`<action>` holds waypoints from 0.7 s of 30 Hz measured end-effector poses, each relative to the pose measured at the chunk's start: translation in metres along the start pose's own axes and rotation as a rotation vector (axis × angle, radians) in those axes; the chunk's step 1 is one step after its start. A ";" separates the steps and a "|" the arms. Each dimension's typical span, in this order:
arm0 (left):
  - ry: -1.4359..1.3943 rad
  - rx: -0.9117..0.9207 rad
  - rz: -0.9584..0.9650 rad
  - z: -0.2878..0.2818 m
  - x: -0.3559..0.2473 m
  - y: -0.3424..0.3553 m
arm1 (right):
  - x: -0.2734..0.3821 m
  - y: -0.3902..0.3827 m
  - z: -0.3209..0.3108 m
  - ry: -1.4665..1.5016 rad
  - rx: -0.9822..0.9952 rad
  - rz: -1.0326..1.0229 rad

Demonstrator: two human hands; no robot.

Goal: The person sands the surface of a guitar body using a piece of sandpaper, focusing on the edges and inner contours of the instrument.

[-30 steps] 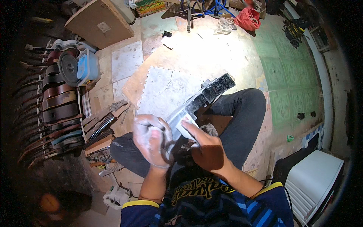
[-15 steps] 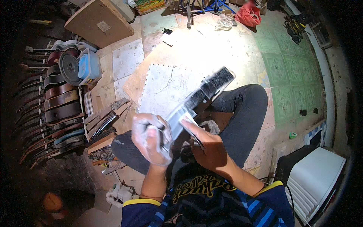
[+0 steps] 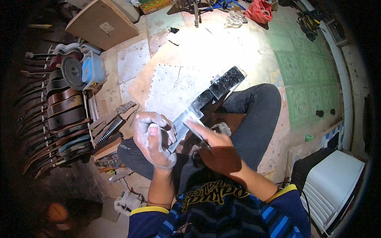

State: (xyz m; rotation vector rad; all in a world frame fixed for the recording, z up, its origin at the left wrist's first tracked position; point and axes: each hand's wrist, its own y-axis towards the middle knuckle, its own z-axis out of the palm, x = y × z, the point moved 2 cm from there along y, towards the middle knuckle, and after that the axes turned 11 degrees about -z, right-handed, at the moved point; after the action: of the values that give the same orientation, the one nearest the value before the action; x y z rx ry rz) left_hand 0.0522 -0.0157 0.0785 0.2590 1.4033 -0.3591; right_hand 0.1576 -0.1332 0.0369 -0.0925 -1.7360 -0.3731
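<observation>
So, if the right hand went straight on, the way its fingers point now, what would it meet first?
Probably the bar: the right hand points ahead and left across it, very near or touching. The exact depth is unclear. Past it lies the white board.

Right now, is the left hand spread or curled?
Curled: the left hand shows fingers bent inward at the greyish end of the long bar.

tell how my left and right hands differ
The left hand is coated in white dust; the right hand looks far less dusty. The left hand is curled; the right hand is more stretched out. The left hand is brightly lit; the right hand is partly shadowed. Both are at the long black-and-grey piece.
</observation>
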 end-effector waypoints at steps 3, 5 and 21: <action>-0.011 0.040 0.032 0.000 0.005 0.004 | -0.003 0.002 -0.003 -0.068 -0.013 -0.031; 0.010 0.029 0.007 0.001 0.001 0.000 | 0.009 0.028 -0.009 -0.049 0.044 0.028; 0.089 -0.019 0.049 -0.007 0.007 0.012 | -0.003 0.032 -0.008 -0.162 0.002 -0.108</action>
State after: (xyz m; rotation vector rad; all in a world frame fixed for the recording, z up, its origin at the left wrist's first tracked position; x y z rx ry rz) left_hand 0.0520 -0.0024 0.0704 0.2963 1.4847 -0.2965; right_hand 0.1742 -0.1049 0.0419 -0.0283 -1.9065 -0.4535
